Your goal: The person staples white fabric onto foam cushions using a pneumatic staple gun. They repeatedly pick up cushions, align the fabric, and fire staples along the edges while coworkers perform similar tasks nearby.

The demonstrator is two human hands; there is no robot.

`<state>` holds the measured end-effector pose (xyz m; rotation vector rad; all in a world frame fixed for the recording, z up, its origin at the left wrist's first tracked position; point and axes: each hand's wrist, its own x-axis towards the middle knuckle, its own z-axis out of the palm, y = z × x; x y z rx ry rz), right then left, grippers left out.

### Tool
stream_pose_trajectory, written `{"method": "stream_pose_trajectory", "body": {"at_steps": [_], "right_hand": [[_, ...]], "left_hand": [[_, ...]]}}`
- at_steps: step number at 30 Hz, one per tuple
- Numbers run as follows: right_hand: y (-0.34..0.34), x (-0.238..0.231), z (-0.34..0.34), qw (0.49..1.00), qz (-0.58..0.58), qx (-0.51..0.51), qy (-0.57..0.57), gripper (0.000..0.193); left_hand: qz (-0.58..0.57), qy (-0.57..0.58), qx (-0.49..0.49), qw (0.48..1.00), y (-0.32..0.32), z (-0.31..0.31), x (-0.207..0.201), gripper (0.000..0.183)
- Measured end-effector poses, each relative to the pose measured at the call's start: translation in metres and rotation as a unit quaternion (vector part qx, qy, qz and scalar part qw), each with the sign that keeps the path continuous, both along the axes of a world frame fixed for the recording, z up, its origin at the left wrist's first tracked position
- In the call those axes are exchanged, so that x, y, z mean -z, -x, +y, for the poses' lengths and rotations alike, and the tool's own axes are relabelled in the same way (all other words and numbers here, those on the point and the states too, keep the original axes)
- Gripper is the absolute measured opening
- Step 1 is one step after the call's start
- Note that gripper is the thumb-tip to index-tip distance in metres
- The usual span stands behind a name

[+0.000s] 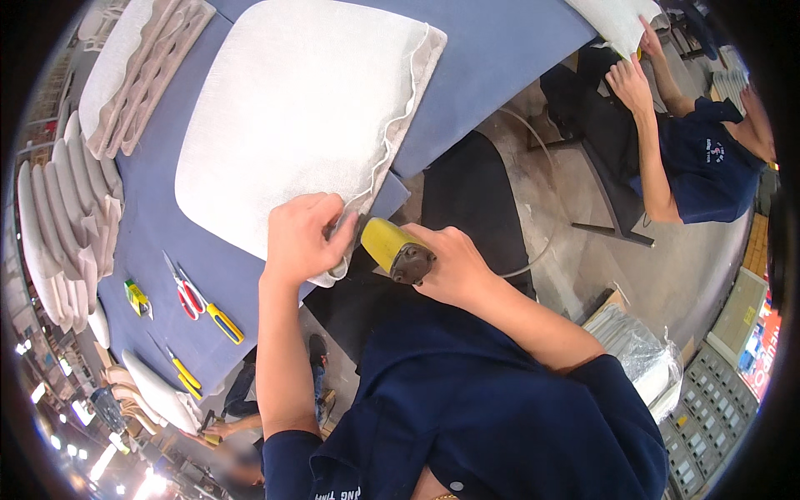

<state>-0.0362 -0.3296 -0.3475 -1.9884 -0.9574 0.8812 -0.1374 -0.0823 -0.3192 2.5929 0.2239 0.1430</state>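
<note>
A padded panel (300, 108) lies on the blue-grey table, its pale cover showing a wavy loose edge along the right side. At its near right corner my left hand (304, 233) is closed on the cover's edge, with thumb and fingers pinched together. My right hand (454, 267) wraps round a yellow air staple gun (387, 246) with a dark cap. The gun's nose is close to my left thumb at the panel's corner; whether it touches the cover is hidden.
On the table (158, 225) at left lie red-handled scissors (190, 300), a yellow screwdriver (223, 323), yellow-handled pliers (185, 377) and a small yellow-green box (136, 298). Stacked padded panels (62, 225) stand beyond. An air hose (550, 208) loops at right, near a co-worker (700, 158).
</note>
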Motion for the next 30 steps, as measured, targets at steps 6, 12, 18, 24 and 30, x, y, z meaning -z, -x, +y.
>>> {"method": "stream_pose_trajectory", "body": {"at_steps": [6,12,18,24,30], "right_hand": [[0.003,0.001,-0.007,1.000,0.010,0.004,-0.027,0.059],[0.002,-0.001,-0.002,0.999,0.006,-0.001,-0.033,0.055],[0.005,-0.001,0.002,0.999,-0.008,-0.010,-0.039,0.050],[0.005,-0.001,0.003,0.999,-0.004,-0.009,-0.031,0.052],[0.005,0.002,0.005,1.000,-0.017,-0.009,0.014,0.053]], "left_hand": [[-0.022,-0.008,-0.001,1.000,0.001,0.002,0.007,0.031],[-0.022,0.010,-0.016,1.000,0.003,0.005,0.011,0.032],[-0.031,0.030,-0.015,0.999,0.003,0.008,0.017,0.033],[-0.041,0.034,-0.012,0.998,0.005,0.008,0.023,0.032],[-0.047,0.021,-0.005,0.999,0.003,0.010,0.026,0.032]]}}
